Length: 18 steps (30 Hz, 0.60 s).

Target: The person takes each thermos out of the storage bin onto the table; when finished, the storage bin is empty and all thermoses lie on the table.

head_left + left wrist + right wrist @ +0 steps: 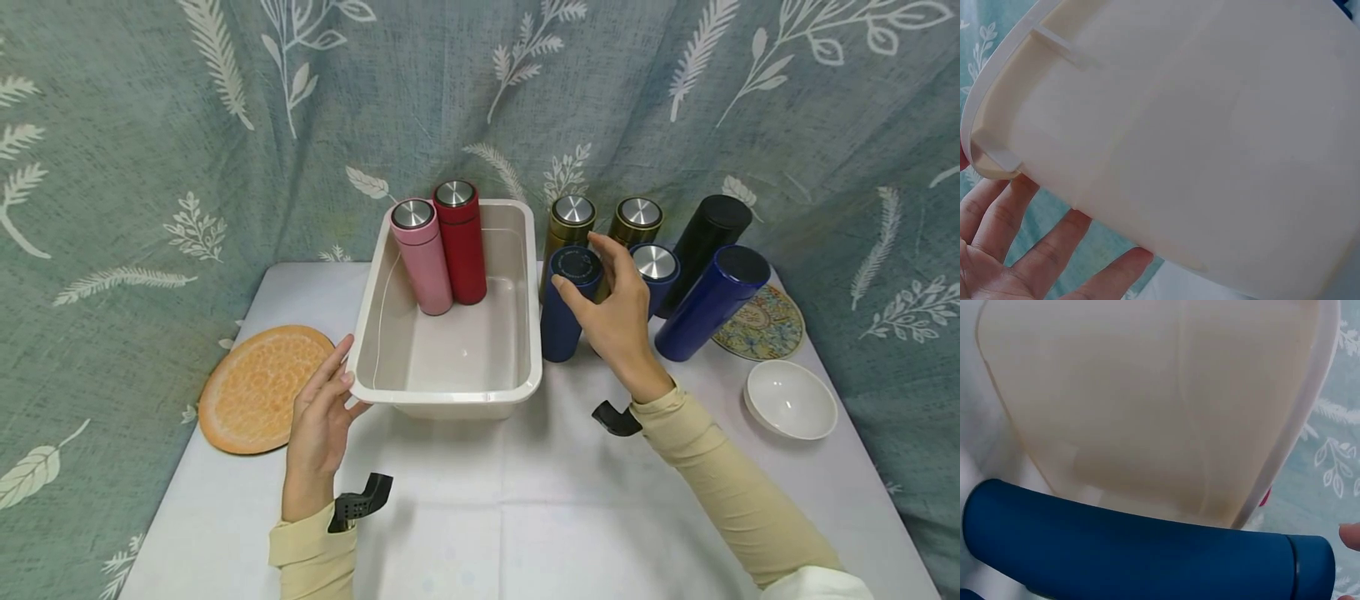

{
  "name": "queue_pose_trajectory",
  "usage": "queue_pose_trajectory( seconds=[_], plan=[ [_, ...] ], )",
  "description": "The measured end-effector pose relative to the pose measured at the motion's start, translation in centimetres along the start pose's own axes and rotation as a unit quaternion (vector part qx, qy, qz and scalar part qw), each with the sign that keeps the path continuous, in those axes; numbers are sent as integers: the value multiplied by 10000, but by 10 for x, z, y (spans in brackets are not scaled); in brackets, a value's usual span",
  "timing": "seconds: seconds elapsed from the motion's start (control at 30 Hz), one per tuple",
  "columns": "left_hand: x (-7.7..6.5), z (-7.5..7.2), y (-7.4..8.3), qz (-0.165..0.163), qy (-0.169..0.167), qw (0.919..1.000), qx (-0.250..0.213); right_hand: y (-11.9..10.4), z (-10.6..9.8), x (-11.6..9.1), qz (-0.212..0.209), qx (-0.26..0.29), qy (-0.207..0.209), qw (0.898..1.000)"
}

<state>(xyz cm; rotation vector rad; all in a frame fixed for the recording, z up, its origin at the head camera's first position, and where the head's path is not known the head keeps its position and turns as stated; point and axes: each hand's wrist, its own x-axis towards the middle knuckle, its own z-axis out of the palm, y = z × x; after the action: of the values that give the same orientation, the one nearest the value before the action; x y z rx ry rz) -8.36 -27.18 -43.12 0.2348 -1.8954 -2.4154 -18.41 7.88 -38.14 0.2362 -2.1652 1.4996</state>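
So, left hand (322, 417) on tub (450, 397), right hand (618, 317) near 1 blue bottle (560, 325).

The dark blue cylindrical bottle (559, 327) is carrying faint pale markings (573, 253) on its round dark lid (576, 267), too small to read.

A round orange mat with a pale mottled pattern (258, 390) lies at the left of the frame, and a round mat with a multicoloured ornate pattern (768, 323), partly hidden, lies at the right, with a glossy white bowl (791, 402) just below it. The worktop (457, 483) is white with faint creases, and grey-teal fabric printed with white leafy sprigs (427, 92) hangs across the top and down both sides.
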Motion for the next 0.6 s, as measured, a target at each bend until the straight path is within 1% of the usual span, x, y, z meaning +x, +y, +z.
queue_pose_trajectory(
  seconds=[0.13, 0.33, 0.5, 0.6],
  plan=[
    [0, 0, 0, -14, -9, 10000, -6, -4, -1, 1, -118, 11, -21, 9999],
    [0, 0, 0, -9, -14, 10000, -16, -15, 0, 4, -440, 93, -82, 9990],
    [0, 0, 0, 13, -21, 10000, 24, -27, 0, 9, -705, 223, -121, 9972],
    [0, 0, 1, 15, -16, 10000, 20, -36, 1, 12, -774, 265, -142, 9966]
  ],
)
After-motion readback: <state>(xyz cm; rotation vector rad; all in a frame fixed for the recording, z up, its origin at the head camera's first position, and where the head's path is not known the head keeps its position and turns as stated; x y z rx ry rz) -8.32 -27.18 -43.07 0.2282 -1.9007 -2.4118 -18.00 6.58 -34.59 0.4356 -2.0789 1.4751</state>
